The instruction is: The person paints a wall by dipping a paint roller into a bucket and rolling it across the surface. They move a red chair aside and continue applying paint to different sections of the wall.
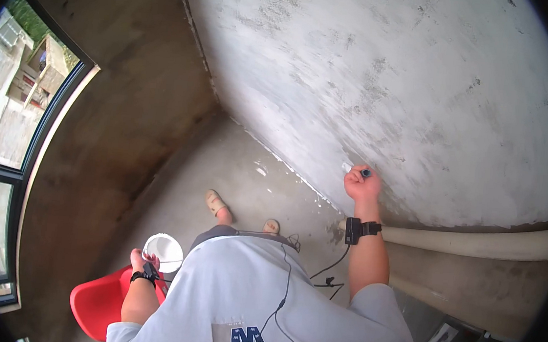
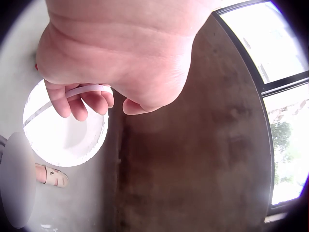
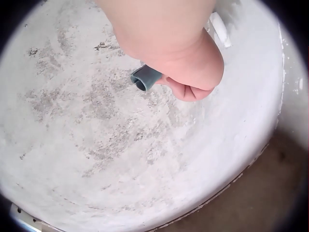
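The left hand has its fingers curled round the thin handle of a white bucket, which hangs below the hand. In the right hand is a dark grey-green handle, its hollow end sticking out of the fist. A white piece shows on the other side of that fist, close to the wall, which is patchy white over grey. Whether it touches the wall, I cannot tell.
A red chair stands beside the left arm. Pale pipes run along the right. Bare brown wall and a window are on the left. White specks mark the floor near the sandalled feet, and cables hang over the shirt.
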Tool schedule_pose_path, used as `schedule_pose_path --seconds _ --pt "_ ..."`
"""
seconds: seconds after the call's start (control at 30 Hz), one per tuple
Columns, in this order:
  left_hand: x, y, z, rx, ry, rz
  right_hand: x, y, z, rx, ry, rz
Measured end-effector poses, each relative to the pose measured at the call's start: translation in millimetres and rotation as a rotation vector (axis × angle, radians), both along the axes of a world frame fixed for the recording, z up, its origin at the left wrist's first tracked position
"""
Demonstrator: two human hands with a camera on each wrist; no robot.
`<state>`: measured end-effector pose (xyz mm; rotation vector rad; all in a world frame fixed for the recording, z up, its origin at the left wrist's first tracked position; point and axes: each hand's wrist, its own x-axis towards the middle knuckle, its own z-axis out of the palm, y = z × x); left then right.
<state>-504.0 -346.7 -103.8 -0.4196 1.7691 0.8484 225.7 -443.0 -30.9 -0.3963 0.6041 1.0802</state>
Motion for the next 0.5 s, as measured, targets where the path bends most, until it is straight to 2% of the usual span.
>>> schedule_pose_path --seconds 0.17,0.3,0.4,0.5 --pt "-16.7 -9.5 -6.8 -0.031 0.034 -0.003 8.9 -9.3 -70.4 -0.106 0.015 -0.02" --pt "-25.3 -17.6 -0.8 -0.042 0.039 0.019 12.0 -16.8 -104.8 -0.168 0.013 0.067" --pt "-34.3 -21.7 -4.8 -0.038 0.048 0.024 10.7 -12.2 -116.5 -0.214 0.053 0.091" --pt "-44.1 -25.5 -13.1 -0.041 0.036 0.019 5.3 -3.9 -105.7 -0.195 0.006 0.084"
